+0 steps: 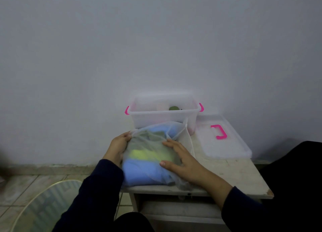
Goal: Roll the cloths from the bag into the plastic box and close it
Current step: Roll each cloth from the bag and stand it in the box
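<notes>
A sheer white mesh bag (156, 155) is seen lying at the front left corner of the desk (240, 176), bulging softly with folded cloths (139, 170); through the thin fabric a pale blue layer, a yellow one and a dull green-grey one can be made out, blurred by the netting. A drawstring hangs loose at its far, open end. The left hand (117, 147) is curled round the bag's left edge, with the mesh pinched at the far left corner. The right hand (181, 160) is laid flat on top of the bag, fingers straight and spread, nothing being grasped in that grip.

Just behind the bag, against the wall at the desk's back edge, a clear plastic box (163, 115) is stood open; it is rectangular with rounded corners and bright pink latches at both ends, and a green rolled item and a pale one are dimly visible inside. Its flat translucent lid (224, 148), fitted with a pink handle, is laid beside it along the right half of the desk. The desk surface is worn, pale and scuffed.
</notes>
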